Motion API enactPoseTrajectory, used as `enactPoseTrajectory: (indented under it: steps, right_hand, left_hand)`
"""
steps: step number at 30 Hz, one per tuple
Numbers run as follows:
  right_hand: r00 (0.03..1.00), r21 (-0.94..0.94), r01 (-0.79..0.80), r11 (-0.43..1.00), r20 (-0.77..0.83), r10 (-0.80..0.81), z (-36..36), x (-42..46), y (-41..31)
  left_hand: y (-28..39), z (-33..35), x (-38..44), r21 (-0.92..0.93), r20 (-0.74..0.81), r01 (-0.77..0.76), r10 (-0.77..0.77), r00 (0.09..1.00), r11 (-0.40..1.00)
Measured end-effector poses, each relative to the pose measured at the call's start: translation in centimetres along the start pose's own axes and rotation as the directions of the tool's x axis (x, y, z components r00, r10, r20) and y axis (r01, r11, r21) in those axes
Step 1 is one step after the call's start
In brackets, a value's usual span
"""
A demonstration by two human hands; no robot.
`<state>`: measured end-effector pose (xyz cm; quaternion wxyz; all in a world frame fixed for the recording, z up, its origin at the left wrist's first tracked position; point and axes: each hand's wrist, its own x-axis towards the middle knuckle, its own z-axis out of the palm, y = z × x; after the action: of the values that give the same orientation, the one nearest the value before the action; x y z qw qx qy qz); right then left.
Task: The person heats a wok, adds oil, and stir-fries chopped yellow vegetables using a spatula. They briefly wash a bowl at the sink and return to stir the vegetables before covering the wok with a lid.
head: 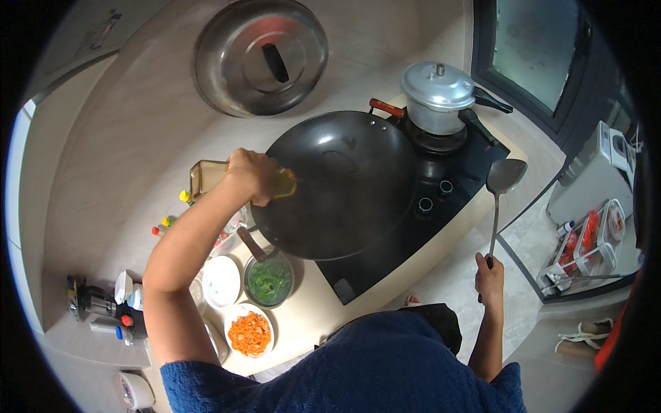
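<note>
My left hand grips a clear container of yellowish liquid, perhaps oil, held on its side over the left part of a large dark wok. Whether liquid is flowing out I cannot tell. The wok sits on a black glass gas hob, with no food visible inside it. Off the counter's front edge, my right hand holds the handle of a metal wok spatula, its blade pointing away from me. Below the wok's wooden handle stands a bowl of chopped green vegetables.
A plate of shredded orange food and a white bowl stand on the counter at left. Behind the wok leans a big metal lid. An aluminium pressure cooker occupies the back burner. Capped bottles crowd the wall side.
</note>
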<state>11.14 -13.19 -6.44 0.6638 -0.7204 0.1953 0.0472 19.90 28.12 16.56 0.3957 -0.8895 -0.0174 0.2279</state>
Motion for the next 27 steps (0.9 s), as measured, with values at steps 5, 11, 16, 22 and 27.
enactPoseTrajectory:
  steps: [5,11,16,22,27]
  right_hand:
    - [0.989,-0.134,0.147,0.98,0.025,-0.145,1.0,1.0,-0.5]
    - [0.975,-0.313,0.223,0.923,0.064,-0.214,0.6,-0.2,-2.4]
    - [0.99,-0.303,0.143,0.942,0.047,-0.135,0.4,-0.1,-1.6]
    - [0.962,-0.279,0.271,0.921,0.06,-0.265,1.6,0.7,-1.9]
    - [0.96,-0.31,0.279,0.909,0.067,-0.272,0.8,0.6,-1.7]
  left_hand:
    - [-0.2,-2.3,1.6,-0.148,-0.301,0.089,-0.13,0.945,0.985]
    - [-1.6,-0.8,2.8,0.03,-0.089,0.235,-0.232,0.969,0.971]
    - [-0.3,-0.4,0.0,-0.074,0.069,-0.025,0.03,0.997,0.997]
    - [-0.8,-2.6,0.4,-0.176,-0.168,0.077,-0.106,0.98,0.981]
    - [-1.9,-1.8,1.8,-0.032,-0.078,0.213,-0.215,0.973,0.976]
